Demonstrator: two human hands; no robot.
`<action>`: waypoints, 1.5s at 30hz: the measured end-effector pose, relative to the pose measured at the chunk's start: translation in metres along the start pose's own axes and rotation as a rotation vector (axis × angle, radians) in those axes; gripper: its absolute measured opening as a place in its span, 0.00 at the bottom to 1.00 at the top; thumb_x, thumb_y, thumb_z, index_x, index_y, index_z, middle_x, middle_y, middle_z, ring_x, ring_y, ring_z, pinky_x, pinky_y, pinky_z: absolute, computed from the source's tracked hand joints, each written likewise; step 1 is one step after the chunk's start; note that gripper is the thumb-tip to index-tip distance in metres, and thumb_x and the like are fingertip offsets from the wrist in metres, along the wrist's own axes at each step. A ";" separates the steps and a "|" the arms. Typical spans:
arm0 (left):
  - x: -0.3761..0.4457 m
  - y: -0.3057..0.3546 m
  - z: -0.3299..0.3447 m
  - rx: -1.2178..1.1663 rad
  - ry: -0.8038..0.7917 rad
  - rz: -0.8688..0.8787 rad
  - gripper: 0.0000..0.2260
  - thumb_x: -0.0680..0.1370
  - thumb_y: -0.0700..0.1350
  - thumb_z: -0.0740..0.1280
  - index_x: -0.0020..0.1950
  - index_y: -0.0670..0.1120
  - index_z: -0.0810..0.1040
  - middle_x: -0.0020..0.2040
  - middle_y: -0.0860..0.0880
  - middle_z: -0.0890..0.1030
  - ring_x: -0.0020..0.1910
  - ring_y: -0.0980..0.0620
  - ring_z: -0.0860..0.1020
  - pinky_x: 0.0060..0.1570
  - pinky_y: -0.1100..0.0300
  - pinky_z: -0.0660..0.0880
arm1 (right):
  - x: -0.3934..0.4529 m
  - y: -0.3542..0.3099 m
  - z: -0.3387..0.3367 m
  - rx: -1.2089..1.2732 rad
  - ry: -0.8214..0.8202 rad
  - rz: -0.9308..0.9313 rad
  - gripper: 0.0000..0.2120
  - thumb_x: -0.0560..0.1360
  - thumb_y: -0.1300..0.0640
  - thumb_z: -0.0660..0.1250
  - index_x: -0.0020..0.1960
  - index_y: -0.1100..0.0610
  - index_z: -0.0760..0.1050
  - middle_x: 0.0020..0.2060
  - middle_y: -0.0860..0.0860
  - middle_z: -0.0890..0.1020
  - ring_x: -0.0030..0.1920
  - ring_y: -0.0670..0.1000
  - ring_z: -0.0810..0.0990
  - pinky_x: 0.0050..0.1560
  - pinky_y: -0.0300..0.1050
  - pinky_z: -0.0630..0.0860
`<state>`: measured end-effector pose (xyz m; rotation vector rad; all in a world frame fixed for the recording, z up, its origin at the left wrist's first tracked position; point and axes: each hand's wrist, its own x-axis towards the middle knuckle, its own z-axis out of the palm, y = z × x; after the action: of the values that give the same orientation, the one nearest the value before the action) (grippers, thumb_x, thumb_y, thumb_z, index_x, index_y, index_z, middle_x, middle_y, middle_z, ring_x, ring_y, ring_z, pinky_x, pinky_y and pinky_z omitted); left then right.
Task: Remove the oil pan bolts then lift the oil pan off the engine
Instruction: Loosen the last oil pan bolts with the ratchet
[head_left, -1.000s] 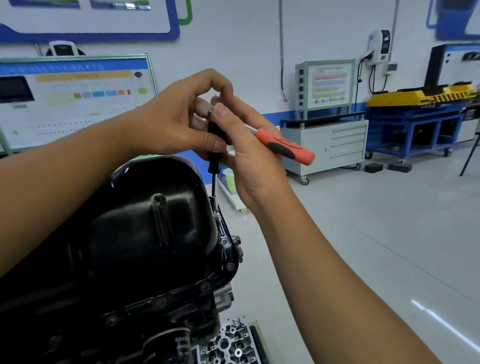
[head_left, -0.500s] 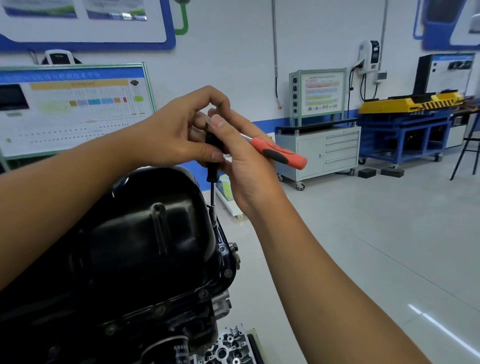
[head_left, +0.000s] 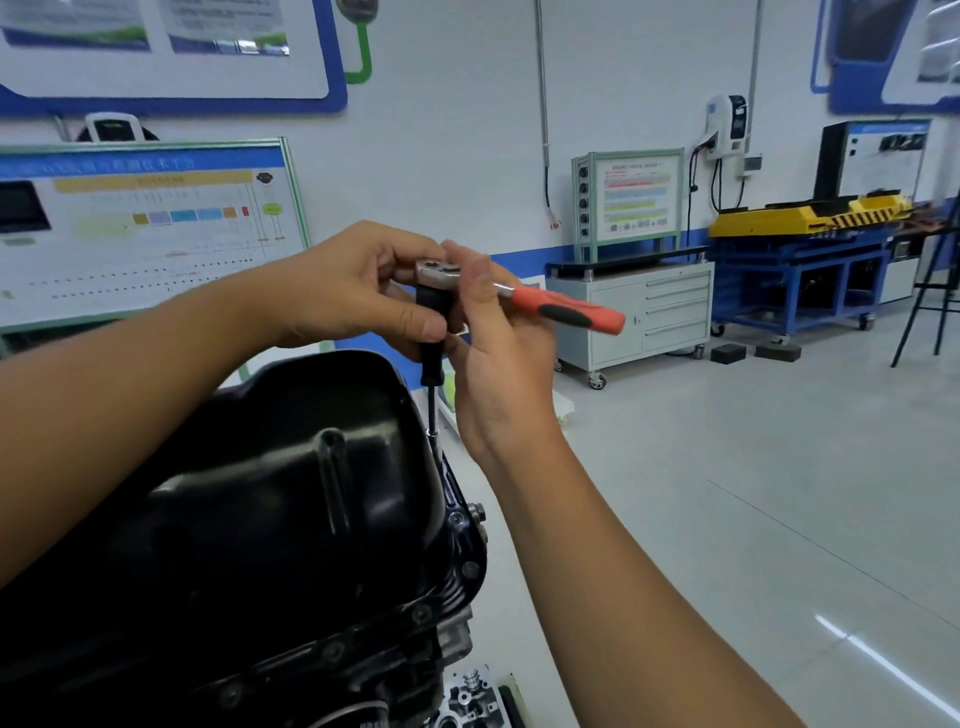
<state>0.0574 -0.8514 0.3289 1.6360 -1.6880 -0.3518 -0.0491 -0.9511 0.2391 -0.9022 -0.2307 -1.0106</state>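
Gripping the ratchet (head_left: 519, 299) head with left hand (head_left: 358, 291) and right hand (head_left: 498, 364), fingers curled round it. Standing upright beneath, extension (head_left: 432, 364) touching a bolt (head_left: 432, 432) on the far right flange of the black oil pan (head_left: 270, 499), near left.

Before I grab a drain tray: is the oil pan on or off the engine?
On. The oil pan sits on the engine, bolts showing along its flange.

single head cam, looks forward and slightly down, close over the oil pan (head_left: 291, 499), workshop wall behind.
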 end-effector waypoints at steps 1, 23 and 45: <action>-0.001 0.000 -0.002 -0.003 -0.010 -0.006 0.17 0.73 0.40 0.76 0.62 0.51 0.83 0.56 0.44 0.86 0.53 0.39 0.85 0.50 0.44 0.84 | 0.001 0.001 0.002 0.003 0.011 -0.001 0.17 0.82 0.52 0.67 0.61 0.64 0.80 0.48 0.54 0.88 0.51 0.53 0.87 0.59 0.60 0.82; 0.001 -0.007 -0.013 0.063 0.180 -0.112 0.19 0.66 0.37 0.82 0.53 0.38 0.81 0.49 0.35 0.84 0.48 0.34 0.85 0.50 0.41 0.84 | 0.004 0.022 0.021 -0.195 0.067 -0.117 0.08 0.76 0.59 0.76 0.55 0.55 0.84 0.50 0.47 0.88 0.55 0.51 0.86 0.58 0.51 0.83; 0.002 -0.005 -0.006 0.157 0.057 0.009 0.17 0.66 0.48 0.74 0.54 0.52 0.85 0.47 0.41 0.85 0.42 0.47 0.83 0.41 0.46 0.82 | 0.014 0.026 0.034 -0.041 0.132 -0.148 0.08 0.76 0.62 0.76 0.44 0.50 0.82 0.47 0.49 0.88 0.49 0.54 0.88 0.44 0.53 0.85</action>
<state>0.0649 -0.8522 0.3306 1.7342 -1.7157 -0.1698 -0.0133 -0.9291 0.2541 -0.8613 -0.1678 -1.2116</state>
